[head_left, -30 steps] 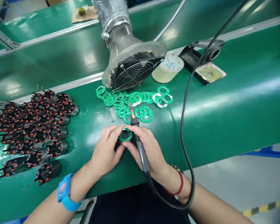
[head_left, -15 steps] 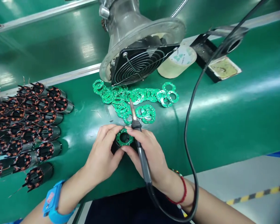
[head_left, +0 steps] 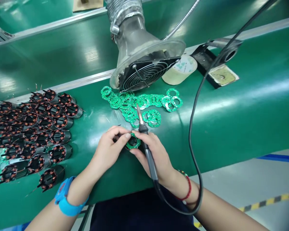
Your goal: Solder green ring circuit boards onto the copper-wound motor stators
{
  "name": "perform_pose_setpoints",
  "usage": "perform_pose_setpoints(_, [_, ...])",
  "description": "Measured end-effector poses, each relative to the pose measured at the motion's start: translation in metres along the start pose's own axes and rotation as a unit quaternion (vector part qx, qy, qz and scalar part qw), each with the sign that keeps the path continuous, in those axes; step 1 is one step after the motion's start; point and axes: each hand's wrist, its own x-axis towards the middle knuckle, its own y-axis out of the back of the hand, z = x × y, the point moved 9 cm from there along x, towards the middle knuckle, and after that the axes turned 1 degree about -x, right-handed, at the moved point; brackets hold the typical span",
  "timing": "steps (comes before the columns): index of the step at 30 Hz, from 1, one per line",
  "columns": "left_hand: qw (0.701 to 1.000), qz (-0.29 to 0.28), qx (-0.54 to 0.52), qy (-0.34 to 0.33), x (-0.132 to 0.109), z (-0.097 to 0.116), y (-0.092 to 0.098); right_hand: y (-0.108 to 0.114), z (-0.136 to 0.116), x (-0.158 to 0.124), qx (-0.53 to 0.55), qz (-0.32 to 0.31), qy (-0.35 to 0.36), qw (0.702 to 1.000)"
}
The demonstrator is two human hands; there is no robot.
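Observation:
A green ring-shaped circuit board [head_left: 135, 146] sits between my hands over a dark part that they mostly hide. My left hand [head_left: 111, 148] is closed around its left side, thumb pressed at the upper left of the ring. On the right, my right hand [head_left: 156, 153] grips a soldering iron [head_left: 151, 163] while its thumb and a finger touch the board's edge. The iron's tip points away from me, above a loose pile of similar green circuit boards [head_left: 152, 100].
Several motor stators [head_left: 58, 153] with copper windings stand at the left. A fume extractor hood [head_left: 144, 48] with a fan grille hangs over the bench. Behind are a tape roll [head_left: 180, 70] and a soldering iron stand [head_left: 213, 67] with a sponge. The iron's black cable [head_left: 191, 134] loops at the right.
My left thumb has moved up from below the ring onto its upper left edge. The board is turned slightly in my hands. My view has shifted, showing more stators.

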Motion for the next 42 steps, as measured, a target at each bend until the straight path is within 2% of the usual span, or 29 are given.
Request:
perform_pose_setpoints(6, [0.994, 0.008, -0.08, 0.08, 0.007, -0.001, -0.004, -0.001, -0.005, -0.001, 0.0, -0.003, 0.017, 1.0])
perform_pose_setpoints(16, [0.986, -0.01, -0.127, 0.112, 0.008, 0.002, -0.01, -0.002, -0.004, -0.006, 0.004, -0.006, 0.02, 1.0])
perform_pose_setpoints(19, [0.985, 0.032, -0.139, 0.096, 0.002, 0.0, -0.001, -0.002, -0.003, -0.007, 0.01, -0.006, 0.02, 1.0])
perform_pose_setpoints(22, [0.989, 0.099, -0.092, 0.066, -0.005, 0.0, 0.01, -0.003, -0.003, -0.007, 0.013, -0.012, 0.023, 1.0])
perform_pose_setpoints(24, [0.989, 0.119, -0.06, 0.057, -0.007, 0.001, 0.01, -0.004, -0.004, -0.008, 0.014, -0.016, 0.026, 0.999])
perform_pose_setpoints(30, [0.992, 0.114, -0.035, 0.052, -0.006, 0.004, 0.007, -0.004, -0.004, -0.007, 0.006, -0.016, 0.023, 1.0])
perform_pose_setpoints(33, [0.992, 0.114, 0.058, -0.018, -0.017, 0.017, 0.01, -0.004, -0.004, -0.007, 0.001, -0.014, 0.024, 1.0])
perform_pose_setpoints(35, [0.979, 0.104, 0.157, -0.083, -0.028, 0.029, 0.004, -0.003, -0.004, -0.008, 0.004, -0.015, 0.022, 1.0])
perform_pose_setpoints(37, [0.963, 0.114, 0.215, -0.113, -0.036, 0.034, 0.0, -0.003, -0.004, -0.008, 0.008, -0.015, 0.019, 1.0])
perform_pose_setpoints(39, [0.963, 0.135, 0.211, -0.1, -0.038, 0.031, -0.001, -0.003, -0.003, -0.008, 0.006, -0.015, 0.016, 1.0])
perform_pose_setpoints(42, [0.977, 0.146, 0.146, -0.06, -0.033, 0.021, 0.0, -0.003, -0.004, -0.007, -0.002, -0.012, 0.022, 1.0])
